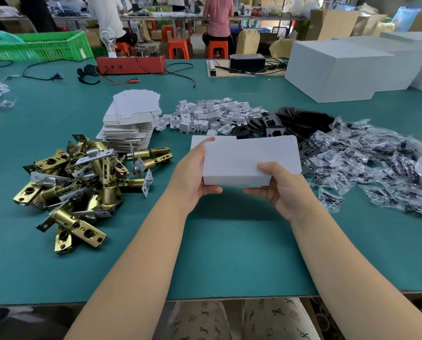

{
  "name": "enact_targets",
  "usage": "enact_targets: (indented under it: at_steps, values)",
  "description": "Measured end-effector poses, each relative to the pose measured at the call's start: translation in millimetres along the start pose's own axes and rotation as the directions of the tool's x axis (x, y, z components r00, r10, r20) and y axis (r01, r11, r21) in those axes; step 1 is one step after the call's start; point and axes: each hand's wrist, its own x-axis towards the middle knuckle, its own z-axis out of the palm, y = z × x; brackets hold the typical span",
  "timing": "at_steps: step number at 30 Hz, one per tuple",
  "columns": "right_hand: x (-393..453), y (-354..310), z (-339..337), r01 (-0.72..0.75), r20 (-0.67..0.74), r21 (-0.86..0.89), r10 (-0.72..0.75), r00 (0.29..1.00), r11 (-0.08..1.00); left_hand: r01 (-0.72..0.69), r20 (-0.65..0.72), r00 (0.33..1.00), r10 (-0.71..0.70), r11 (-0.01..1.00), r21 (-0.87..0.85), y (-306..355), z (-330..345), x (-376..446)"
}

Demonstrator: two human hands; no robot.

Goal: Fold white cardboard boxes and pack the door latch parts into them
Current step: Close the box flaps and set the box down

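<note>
Both hands hold a white cardboard box [244,160] above the green table [229,253], its flap standing up at the far side. My left hand [195,175] grips its left end, thumb underneath. My right hand [281,187] grips its right near corner, thumb on top. A heap of brass door latches [82,177] lies to the left. Behind it rises a stack of flat white box blanks [131,121]. Small white cardboard inserts [212,114], black strike plates [290,121] and clear bags of screws [381,165] lie in piles at the back and right.
Large white cartons [347,67] stand at the back right. A red device [131,65] with cables, a green crate [38,45] and a black box on a board [246,62] line the far edge. People sit on orange stools beyond the table.
</note>
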Motion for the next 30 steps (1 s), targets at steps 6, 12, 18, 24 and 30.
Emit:
enact_targets:
  at_steps: [6, 12, 18, 24, 30]
  values:
    - [-4, 10, 8, 0.011, 0.039, -0.12, -0.006, 0.999, 0.993, -0.033, -0.02, 0.999, 0.035, 0.996, 0.08, -9, 1, 0]
    - [-4, 7, 8, 0.054, 0.044, -0.115, -0.049, 0.998, 0.992, 0.0, 0.062, 0.998, 0.0, 1.0, -0.01, -10, 2, 2]
    - [-9, 5, 12, 0.338, 0.133, -0.418, -0.311, 0.941, 0.843, 0.11, 0.031, 0.994, -0.106, 0.944, -0.31, -8, 4, 5]
    - [-10, 5, 14, 0.456, 0.042, -0.58, -0.534, 0.844, 0.675, 0.083, -0.034, 0.996, -0.085, 0.995, -0.059, -12, 9, 3]
    - [-14, 7, 15, 0.488, 0.098, -0.746, -0.65, 0.753, 0.452, -0.047, -0.062, 0.994, 0.088, 0.874, 0.483, -17, 10, -2]
